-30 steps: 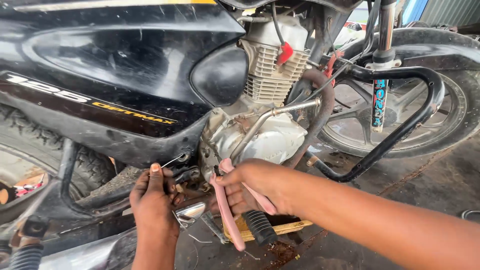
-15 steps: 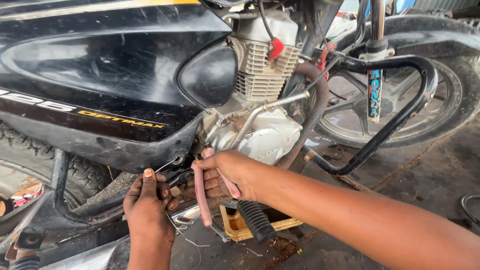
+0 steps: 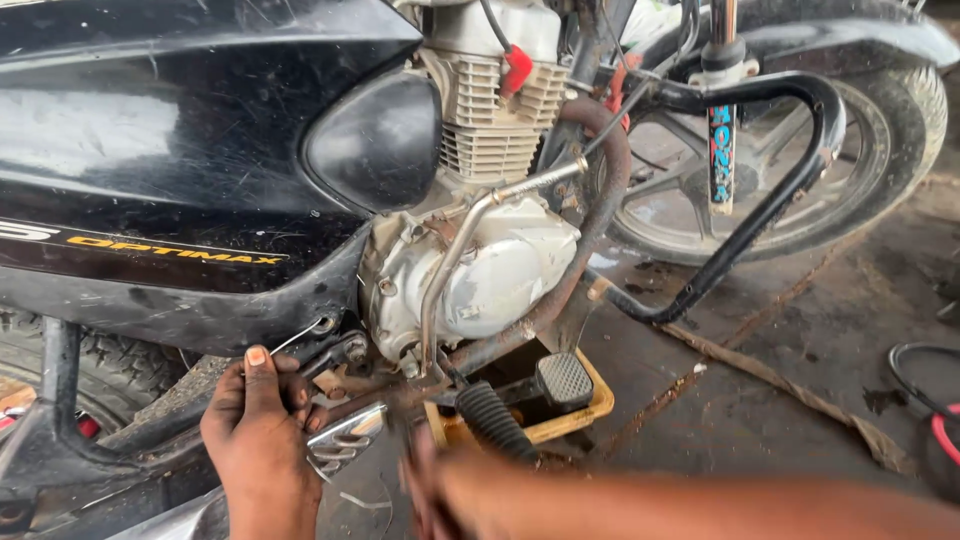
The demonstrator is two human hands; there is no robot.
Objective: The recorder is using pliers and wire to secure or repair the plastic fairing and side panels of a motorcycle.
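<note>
Change: half a second ago the right hand (image 3: 440, 495) sat higher, just under the engine, gripping pink-handled pliers; it has now dropped to the bottom middle of the frame and is smeared by motion.
Meaning: the pliers look withdrawn from the spring area, so the pull there seems to be let go or reset.
Left hand (image 3: 262, 430): lower left, same spot as before, fingers curled closed, pinching a thin wire spring (image 3: 300, 337) that runs up toward the black fairing (image 3: 180, 150).
Right hand fingers: too blurred to tell whether closed or open.
Pliers: not discernible now; perhaps lost in the blur.
Nearby: chrome footrest bracket (image 3: 345, 440) beside the left hand; rubber footpeg (image 3: 495, 422) and brake pedal (image 3: 565, 380) lower centre, below the engine case (image 3: 500, 275).
Cut off: both forearms.
</note>
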